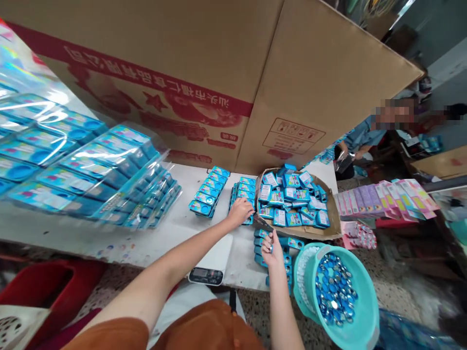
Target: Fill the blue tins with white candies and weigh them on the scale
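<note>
My left hand [241,213] reaches across the table, its fingers bent down over the near end of a row of small blue boxes [246,188]. What lies under the fingertips is partly hidden. My right hand [272,249] is closed, fingers curled toward the palm, with a tiny bluish spot between them that I cannot make out. Beneath and beside it are more blue boxes [290,242] with round holes. Just beyond both hands, a cut-down cardboard box [337,228] holds a heap of blue boxes [292,194]. Another neat row of blue boxes [208,190] lies to the left.
A white scale [209,262] sits near the table edge. Turquoise basins [370,311] at right hold shiny blue round pieces [333,289]. Plastic-wrapped blue packs [91,170] fill the left. A large carton [175,73] stands behind. Another person [361,136] works at far right.
</note>
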Tool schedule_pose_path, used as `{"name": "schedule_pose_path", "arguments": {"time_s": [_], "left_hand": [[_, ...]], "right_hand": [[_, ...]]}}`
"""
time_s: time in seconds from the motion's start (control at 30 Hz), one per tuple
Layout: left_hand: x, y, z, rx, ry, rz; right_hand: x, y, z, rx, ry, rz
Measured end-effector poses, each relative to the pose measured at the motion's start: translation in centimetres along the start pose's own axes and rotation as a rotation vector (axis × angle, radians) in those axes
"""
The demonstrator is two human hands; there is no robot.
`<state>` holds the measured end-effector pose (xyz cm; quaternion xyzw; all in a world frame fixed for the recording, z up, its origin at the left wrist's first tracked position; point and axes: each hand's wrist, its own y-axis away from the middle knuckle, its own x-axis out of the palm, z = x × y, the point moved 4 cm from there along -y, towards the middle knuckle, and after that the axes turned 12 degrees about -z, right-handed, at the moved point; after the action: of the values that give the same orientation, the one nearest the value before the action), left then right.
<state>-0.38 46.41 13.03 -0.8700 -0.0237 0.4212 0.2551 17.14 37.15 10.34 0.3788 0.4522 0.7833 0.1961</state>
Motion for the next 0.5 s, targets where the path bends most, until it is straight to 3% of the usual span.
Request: {"name": "schedule_pose_path", "arguments": {"time_s": [0.2, 0.5], "left_hand": [[-0.3, 2.0, -0.1, 0.139, -0.122, 0.061], [-0.6, 2.5, -0.9, 0.211, -0.161, 0.198]], "right_hand": [[-1.1, -0.1, 0.2, -0.091, 0.097, -0.087], [0.5, 0.8, 0.4, -0.054, 0.124, -0.073]]}}
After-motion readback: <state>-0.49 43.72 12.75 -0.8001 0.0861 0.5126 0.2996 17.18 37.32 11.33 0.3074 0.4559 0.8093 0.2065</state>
